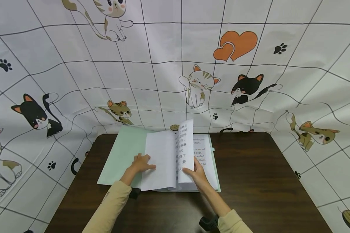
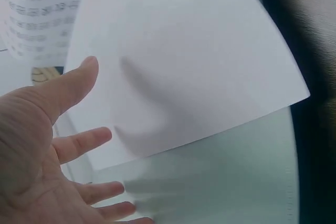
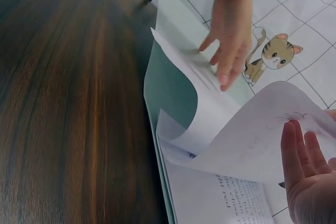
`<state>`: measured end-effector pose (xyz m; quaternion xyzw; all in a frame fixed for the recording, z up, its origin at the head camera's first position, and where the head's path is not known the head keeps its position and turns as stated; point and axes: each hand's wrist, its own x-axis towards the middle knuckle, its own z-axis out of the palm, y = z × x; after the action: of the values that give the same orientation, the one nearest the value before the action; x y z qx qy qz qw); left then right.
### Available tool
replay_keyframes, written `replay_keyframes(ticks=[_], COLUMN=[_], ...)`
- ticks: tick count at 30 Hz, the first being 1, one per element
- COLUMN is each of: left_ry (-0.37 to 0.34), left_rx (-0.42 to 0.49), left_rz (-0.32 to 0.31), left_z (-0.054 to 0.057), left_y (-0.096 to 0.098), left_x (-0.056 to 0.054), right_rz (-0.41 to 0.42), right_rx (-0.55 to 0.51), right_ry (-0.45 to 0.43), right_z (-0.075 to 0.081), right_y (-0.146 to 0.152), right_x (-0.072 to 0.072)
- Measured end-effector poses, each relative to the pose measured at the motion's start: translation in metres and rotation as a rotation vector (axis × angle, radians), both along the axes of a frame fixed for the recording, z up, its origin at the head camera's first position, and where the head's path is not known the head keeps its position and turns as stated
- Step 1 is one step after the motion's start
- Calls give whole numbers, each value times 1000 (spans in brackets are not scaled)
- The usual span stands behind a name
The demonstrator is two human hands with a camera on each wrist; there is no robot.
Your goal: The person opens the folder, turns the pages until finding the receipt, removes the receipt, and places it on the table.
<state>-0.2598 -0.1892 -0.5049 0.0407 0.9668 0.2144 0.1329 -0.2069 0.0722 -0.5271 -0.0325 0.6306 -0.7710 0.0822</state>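
Observation:
A pale green folder (image 1: 116, 161) lies spread on the table with printed sheets inside. My right hand (image 1: 199, 176) pinches a raised page (image 1: 185, 145), thumb on the side with large Chinese characters and fingers behind it. In the right wrist view this page (image 3: 262, 135) curves up over the stack. My left hand (image 1: 140, 164) is over the blank white sheet (image 1: 160, 155) on the left, fingers spread. The left wrist view shows that hand's fingers (image 2: 86, 142) loosely extended beside the sheet's edge. English print shows on the page (image 1: 202, 152) at the right.
The dark wooden table (image 1: 250, 168) extends to both sides of the folder. Behind it hangs a white grid-patterned cloth (image 1: 163, 74) with cartoon cats. A small tab (image 1: 212, 149) sticks out from the folder's right edge. Black wrist devices (image 1: 208, 223) are on both forearms.

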Motion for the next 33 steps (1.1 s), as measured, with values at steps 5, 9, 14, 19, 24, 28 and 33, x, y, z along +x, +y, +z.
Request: replay_keyframes(ticks=[5, 9, 14, 19, 24, 28, 33], left_ry=[-24, -2, 93, 88, 70, 83, 121], left_rx=[23, 90, 212, 292, 357, 402, 436], left_rz=[-43, -93, -124, -134, -118, -115, -111], left_z=[10, 19, 28, 35, 40, 41, 39], left_y=[5, 16, 33, 51, 61, 64, 66], left_x=[-5, -8, -11, -12, -11, -11, -11], right_rz=[3, 22, 73, 111, 122, 126, 136], right_rx=[10, 37, 52, 30, 22, 14, 3], right_ry=[3, 11, 15, 11, 6, -3, -8], right_z=[0, -1, -2, -6, -8, -7, -8], right_y=[-7, -12, -17, -22, -28, -32, -37], right_x=[1, 3, 6, 7, 10, 11, 12])
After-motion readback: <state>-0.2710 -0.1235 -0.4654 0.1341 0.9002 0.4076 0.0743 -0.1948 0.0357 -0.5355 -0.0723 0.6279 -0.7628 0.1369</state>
